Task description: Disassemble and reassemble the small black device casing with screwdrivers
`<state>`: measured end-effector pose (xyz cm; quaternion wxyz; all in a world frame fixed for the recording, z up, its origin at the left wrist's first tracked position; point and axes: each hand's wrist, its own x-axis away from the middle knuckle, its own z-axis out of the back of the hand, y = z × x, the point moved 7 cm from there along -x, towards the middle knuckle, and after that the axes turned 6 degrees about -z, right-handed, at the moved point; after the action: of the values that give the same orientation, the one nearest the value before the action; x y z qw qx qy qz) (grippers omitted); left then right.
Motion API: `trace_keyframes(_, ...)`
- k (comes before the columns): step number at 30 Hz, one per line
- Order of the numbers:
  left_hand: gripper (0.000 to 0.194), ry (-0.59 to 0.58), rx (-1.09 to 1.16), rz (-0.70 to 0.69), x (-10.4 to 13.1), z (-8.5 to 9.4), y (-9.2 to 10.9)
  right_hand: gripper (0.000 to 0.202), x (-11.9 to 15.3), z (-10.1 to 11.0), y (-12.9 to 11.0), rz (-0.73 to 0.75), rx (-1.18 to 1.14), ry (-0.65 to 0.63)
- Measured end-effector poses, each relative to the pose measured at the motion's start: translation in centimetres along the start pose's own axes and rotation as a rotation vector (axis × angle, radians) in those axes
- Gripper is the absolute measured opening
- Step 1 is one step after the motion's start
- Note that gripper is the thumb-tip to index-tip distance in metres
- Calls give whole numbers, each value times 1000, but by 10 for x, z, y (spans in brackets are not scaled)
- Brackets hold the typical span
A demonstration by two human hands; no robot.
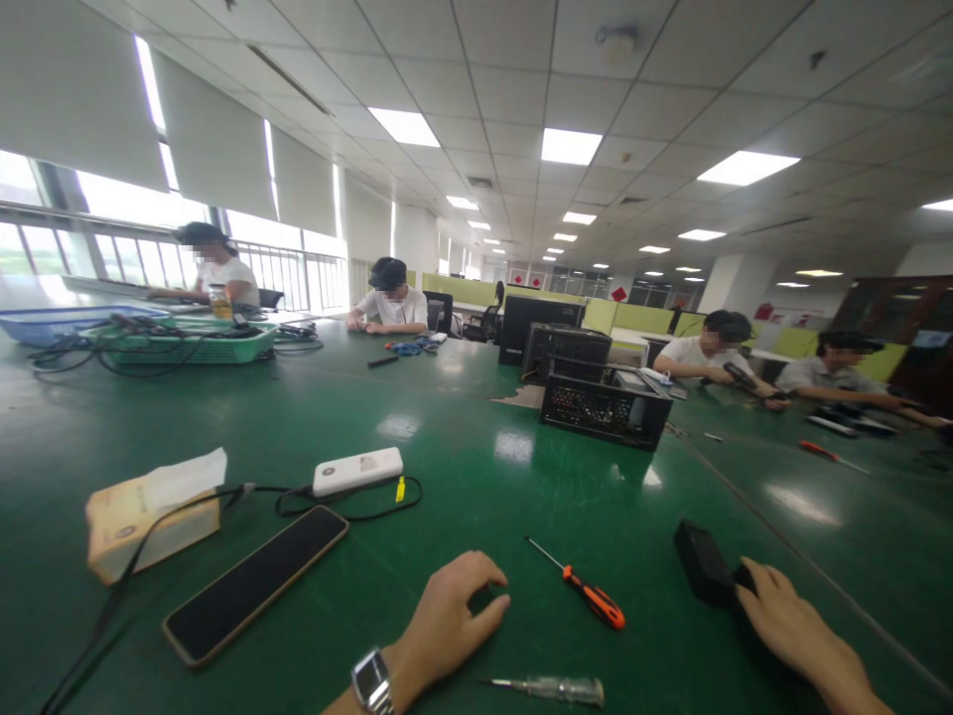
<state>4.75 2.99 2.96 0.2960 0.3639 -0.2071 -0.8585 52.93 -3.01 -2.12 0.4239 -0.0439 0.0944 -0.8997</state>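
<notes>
My left hand (458,611), with a square watch (370,680) on its wrist, rests on the green table with thumb and fingers apart and nothing between them. To its right lies an orange and black screwdriver (594,598), its tip pointing up and left. A clear-handled screwdriver (558,689) is near the bottom edge. At the right, my right hand (781,611) has its fingertips at the near end of a black box-shaped object (702,561); something small and dark is under the fingers, and the thumb is hidden.
A phone (257,586), a tissue pack (153,516) and a white device (357,471) with a black cable lie left. Open computer cases (603,407) stand mid-table. Green basket (186,343) far left. Another screwdriver (819,450) lies right. Several people sit around the table.
</notes>
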Motion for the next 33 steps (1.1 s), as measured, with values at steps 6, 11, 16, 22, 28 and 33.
trace_keyframes(6,8,-2,4,1,1,-1,-1,64,13,16,1,-89,-20,172)
trace_keyframes(11,9,-17,-1,-17,0,-1,1,78,32,30,-47,-70,72,394)
trace_keyframes(16,8,-18,-4,-16,-1,2,3,61,37,12,-83,69,215,361)
trace_keyframes(22,19,-26,-16,-15,-4,4,6,54,88,24,-132,461,-237,420)
trace_keyframes(28,74,-72,-45,-50,-5,-3,3,44,170,-3,-223,974,-318,135)
trace_keyframes(33,57,-192,-117,-122,-9,-12,7,48,174,-9,-236,1056,-279,-12)
